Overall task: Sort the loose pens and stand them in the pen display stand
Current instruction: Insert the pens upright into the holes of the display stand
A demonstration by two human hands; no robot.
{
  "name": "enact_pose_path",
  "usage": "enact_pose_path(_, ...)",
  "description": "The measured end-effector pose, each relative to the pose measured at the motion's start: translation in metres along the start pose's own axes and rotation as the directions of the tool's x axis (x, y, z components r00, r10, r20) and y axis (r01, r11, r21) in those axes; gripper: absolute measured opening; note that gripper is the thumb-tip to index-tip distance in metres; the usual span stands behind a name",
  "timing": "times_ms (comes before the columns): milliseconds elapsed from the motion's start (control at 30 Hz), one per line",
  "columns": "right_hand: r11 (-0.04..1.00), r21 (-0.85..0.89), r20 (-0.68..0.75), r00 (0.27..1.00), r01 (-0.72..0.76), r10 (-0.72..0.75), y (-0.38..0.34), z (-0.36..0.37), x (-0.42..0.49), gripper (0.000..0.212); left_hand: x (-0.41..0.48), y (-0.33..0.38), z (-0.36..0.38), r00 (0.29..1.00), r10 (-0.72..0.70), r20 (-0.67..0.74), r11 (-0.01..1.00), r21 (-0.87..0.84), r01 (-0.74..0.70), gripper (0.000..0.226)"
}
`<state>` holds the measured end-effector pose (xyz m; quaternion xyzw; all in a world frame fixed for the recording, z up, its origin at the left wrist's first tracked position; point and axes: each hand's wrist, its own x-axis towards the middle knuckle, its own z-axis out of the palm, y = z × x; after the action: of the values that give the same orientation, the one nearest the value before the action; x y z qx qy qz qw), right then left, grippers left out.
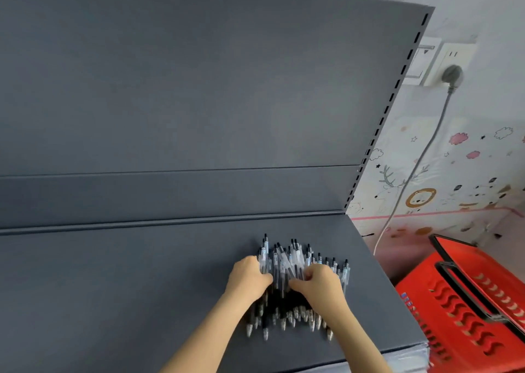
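Heaped clear pens, black clickers, silver tips

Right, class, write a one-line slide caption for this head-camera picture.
Left hand and right hand grip a pile of loose pens on a dark grey shelf, red basket to the right.

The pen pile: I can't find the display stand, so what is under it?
Under the pens only the grey shelf shows. The left hand and right hand grip the middle, hiding whatever lies beneath there.
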<state>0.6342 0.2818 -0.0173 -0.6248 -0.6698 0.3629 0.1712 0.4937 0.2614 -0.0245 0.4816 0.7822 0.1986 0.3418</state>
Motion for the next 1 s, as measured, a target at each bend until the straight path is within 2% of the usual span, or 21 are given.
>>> enact_pose_path(100,0.988,0.153,0.026,0.999,-0.028,0.025,0.007,-0.005,0.0,0.05,0.001,-0.006,-0.003,0.999,-0.036,0.022,0.986,-0.162,0.039,0.027)
enact_pose_path(200,0.949,0.306,0.087,0.995,-0.074,0.049,0.006,-0.01,-0.001,0.041,-0.005,-0.013,-0.01,0.996,-0.076,0.05,0.94,-0.328,0.088,0.019)
enact_pose_path(333,0.889,0.443,0.207,0.978,-0.117,0.026,-0.004,-0.01,-0.001,0.035,-0.013,-0.026,-0.029,0.993,-0.11,0.048,0.877,-0.466,0.12,0.026)
enact_pose_path(433,0.818,0.549,0.321,0.947,-0.172,-0.017,-0.019,0.001,-0.005,0.023,-0.023,-0.036,-0.045,0.988,-0.141,0.067,0.742,-0.654,0.15,0.013)
enact_pose_path(500,0.809,0.562,0.378,0.923,-0.173,-0.066,-0.031,0.012,-0.008,0.017,-0.032,-0.043,-0.058,0.985,-0.155,0.069,0.636,-0.756,0.153,0.015)
enact_pose_path(600,0.788,0.588,0.459,0.877,-0.181,-0.141,-0.054,0.031,-0.014,0.012,-0.051,-0.055,-0.08,0.991,-0.108,0.074,0.511,-0.851,0.12,0.017)
enact_pose_path(700,0.778,0.606,0.505,0.836,-0.168,-0.213,-0.08,0.052,-0.024,0.009,-0.073,-0.075,-0.103,0.997,-0.069,0.045,0.443,-0.894,0.072,0.015)
enact_pose_path(767,0.777,0.607,0.538,0.806,-0.165,-0.249,-0.098,0.066,-0.032,0.012,-0.086,-0.092,-0.118,0.997,-0.072,0.003,0.436,-0.899,0.034,0.015)
enact_pose_path(933,0.787,0.601,0.596,0.734,-0.139,-0.325,-0.152,0.105,-0.064,0.008,-0.126,-0.144,-0.158,0.987,-0.114,-0.116,0.512,-0.858,-0.042,0.015)
enact_pose_path(1000,0.799,0.591,0.616,0.703,-0.113,-0.356,-0.177,0.127,-0.083,0.014,-0.144,-0.169,-0.175,0.977,-0.137,-0.161,0.523,-0.85,-0.067,0.013)
